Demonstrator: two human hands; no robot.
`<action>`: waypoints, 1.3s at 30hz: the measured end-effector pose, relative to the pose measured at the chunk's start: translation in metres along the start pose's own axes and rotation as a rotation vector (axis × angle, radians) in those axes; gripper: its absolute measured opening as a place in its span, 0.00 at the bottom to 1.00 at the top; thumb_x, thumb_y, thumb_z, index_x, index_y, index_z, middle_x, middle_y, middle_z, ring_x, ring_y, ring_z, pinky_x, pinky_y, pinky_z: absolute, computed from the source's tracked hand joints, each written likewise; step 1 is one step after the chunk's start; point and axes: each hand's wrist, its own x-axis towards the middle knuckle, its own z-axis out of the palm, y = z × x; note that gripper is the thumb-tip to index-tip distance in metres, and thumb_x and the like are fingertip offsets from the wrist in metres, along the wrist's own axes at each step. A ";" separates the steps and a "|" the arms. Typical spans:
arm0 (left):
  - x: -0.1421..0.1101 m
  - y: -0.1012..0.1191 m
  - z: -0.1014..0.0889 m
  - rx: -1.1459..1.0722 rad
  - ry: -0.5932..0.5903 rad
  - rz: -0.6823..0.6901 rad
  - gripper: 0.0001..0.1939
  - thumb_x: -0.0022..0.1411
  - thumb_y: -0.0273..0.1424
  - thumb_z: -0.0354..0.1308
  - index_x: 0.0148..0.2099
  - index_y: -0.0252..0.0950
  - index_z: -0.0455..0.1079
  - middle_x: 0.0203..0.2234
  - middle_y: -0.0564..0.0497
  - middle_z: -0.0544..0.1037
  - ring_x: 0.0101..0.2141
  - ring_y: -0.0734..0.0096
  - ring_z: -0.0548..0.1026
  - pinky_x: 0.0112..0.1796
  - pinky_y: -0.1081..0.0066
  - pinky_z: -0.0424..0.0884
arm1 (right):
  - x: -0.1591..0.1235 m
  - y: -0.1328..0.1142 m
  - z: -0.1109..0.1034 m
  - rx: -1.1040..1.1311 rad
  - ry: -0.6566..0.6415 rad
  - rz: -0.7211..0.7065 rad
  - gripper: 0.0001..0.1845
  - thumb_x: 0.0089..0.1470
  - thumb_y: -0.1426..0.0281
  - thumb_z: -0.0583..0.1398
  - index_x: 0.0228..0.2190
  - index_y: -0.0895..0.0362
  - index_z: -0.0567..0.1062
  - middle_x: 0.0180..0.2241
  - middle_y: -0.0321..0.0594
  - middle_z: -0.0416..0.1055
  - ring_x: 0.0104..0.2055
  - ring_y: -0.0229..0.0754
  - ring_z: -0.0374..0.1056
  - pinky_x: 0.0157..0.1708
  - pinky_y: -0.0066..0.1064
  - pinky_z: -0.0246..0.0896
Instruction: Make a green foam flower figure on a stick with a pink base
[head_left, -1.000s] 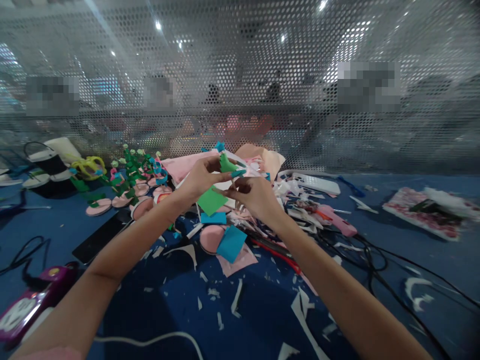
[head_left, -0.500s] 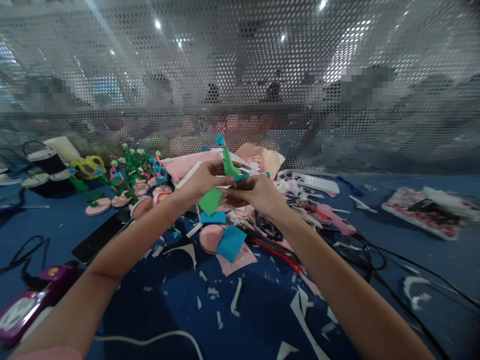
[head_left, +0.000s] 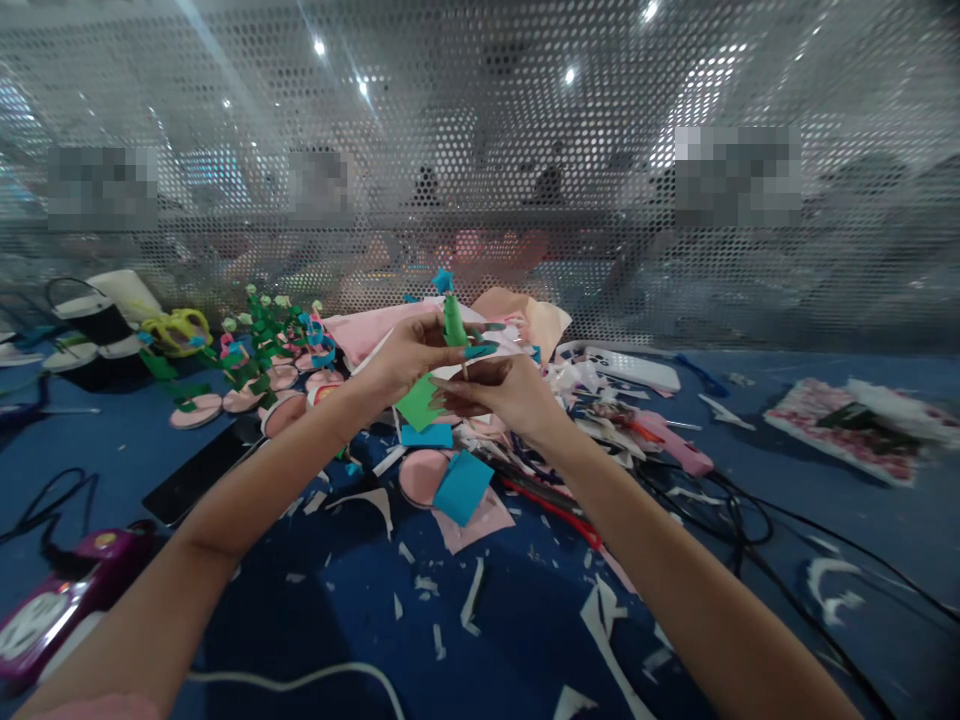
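Observation:
Over the middle of the table I hold up a paper flower [head_left: 454, 322] with a small blue star-shaped head and green paper around its stem. My left hand [head_left: 405, 352] pinches the green part between thumb and fingers. Just below, my right hand [head_left: 517, 392] is closed around the thin lower stem, though the fingertips partly hide the grip. Beneath the hands lie a green paper square [head_left: 418, 403], a blue paper strip [head_left: 427, 436], a blue paper square [head_left: 463, 487] and a pink disc [head_left: 424, 477].
Finished paper flowers on pink bases [head_left: 196, 411] stand at left, near yellow-handled scissors [head_left: 178, 332] and a black phone [head_left: 199, 475]. A purple device [head_left: 79, 590] sits front left. At right are a pink glue gun [head_left: 679, 445], a white phone [head_left: 632, 368] and black cables. Paper scraps litter the blue table.
The flower has turned and stands more upright, its blue head showing as a star. My right fingers have shifted slightly down, and the thin stem now shows between my hands.

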 end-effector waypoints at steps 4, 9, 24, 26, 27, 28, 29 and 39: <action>0.000 0.001 -0.001 -0.070 -0.014 -0.013 0.24 0.33 0.29 0.72 0.37 0.34 0.70 0.30 0.51 0.79 0.39 0.64 0.76 0.43 0.65 0.70 | 0.001 -0.001 0.000 0.016 0.046 0.010 0.23 0.22 0.56 0.71 0.19 0.60 0.75 0.19 0.39 0.74 0.22 0.39 0.72 0.26 0.31 0.72; 0.002 0.003 -0.009 -0.104 -0.051 -0.035 0.28 0.36 0.33 0.72 0.42 0.35 0.71 0.40 0.46 0.78 0.45 0.59 0.75 0.44 0.63 0.71 | 0.000 -0.006 -0.001 0.035 0.079 0.005 0.22 0.21 0.57 0.71 0.19 0.60 0.76 0.19 0.39 0.74 0.21 0.38 0.72 0.26 0.29 0.72; 0.004 0.003 -0.014 -0.056 -0.053 0.010 0.20 0.39 0.34 0.70 0.37 0.36 0.74 0.32 0.51 0.79 0.37 0.68 0.77 0.42 0.66 0.73 | -0.004 0.003 0.005 -0.185 0.023 -0.102 0.20 0.31 0.56 0.68 0.20 0.60 0.75 0.19 0.40 0.74 0.21 0.40 0.72 0.24 0.28 0.69; 0.003 0.004 -0.014 -0.078 -0.044 0.001 0.19 0.38 0.34 0.71 0.35 0.35 0.74 0.32 0.51 0.79 0.37 0.66 0.77 0.43 0.64 0.73 | -0.005 0.001 0.005 -0.201 0.014 -0.111 0.21 0.32 0.55 0.68 0.19 0.60 0.74 0.17 0.38 0.73 0.20 0.39 0.71 0.23 0.27 0.69; 0.003 0.005 -0.014 -0.084 -0.031 -0.009 0.19 0.36 0.34 0.72 0.34 0.34 0.74 0.30 0.51 0.79 0.35 0.66 0.78 0.42 0.64 0.74 | -0.005 -0.001 0.004 -0.196 -0.011 -0.090 0.21 0.32 0.54 0.68 0.19 0.61 0.73 0.17 0.38 0.72 0.20 0.38 0.71 0.23 0.27 0.68; 0.003 0.005 -0.014 -0.088 -0.017 -0.018 0.20 0.35 0.34 0.72 0.33 0.34 0.74 0.29 0.51 0.79 0.33 0.67 0.78 0.41 0.65 0.74 | -0.005 -0.003 0.003 -0.182 -0.046 -0.057 0.23 0.31 0.53 0.68 0.19 0.61 0.73 0.17 0.38 0.72 0.19 0.38 0.70 0.22 0.27 0.68; 0.004 0.006 -0.014 -0.088 -0.006 -0.025 0.20 0.34 0.34 0.73 0.32 0.33 0.74 0.28 0.51 0.79 0.31 0.68 0.78 0.39 0.65 0.75 | -0.005 -0.006 0.001 -0.166 -0.089 -0.019 0.24 0.31 0.52 0.68 0.19 0.61 0.73 0.17 0.38 0.72 0.20 0.38 0.70 0.23 0.27 0.68; 0.007 -0.009 -0.013 -0.153 -0.008 -0.059 0.16 0.39 0.29 0.71 0.33 0.32 0.75 0.27 0.51 0.79 0.30 0.70 0.78 0.36 0.69 0.75 | 0.006 0.003 -0.016 -0.314 0.117 -0.056 0.25 0.18 0.57 0.72 0.14 0.60 0.68 0.15 0.36 0.69 0.18 0.35 0.65 0.19 0.26 0.61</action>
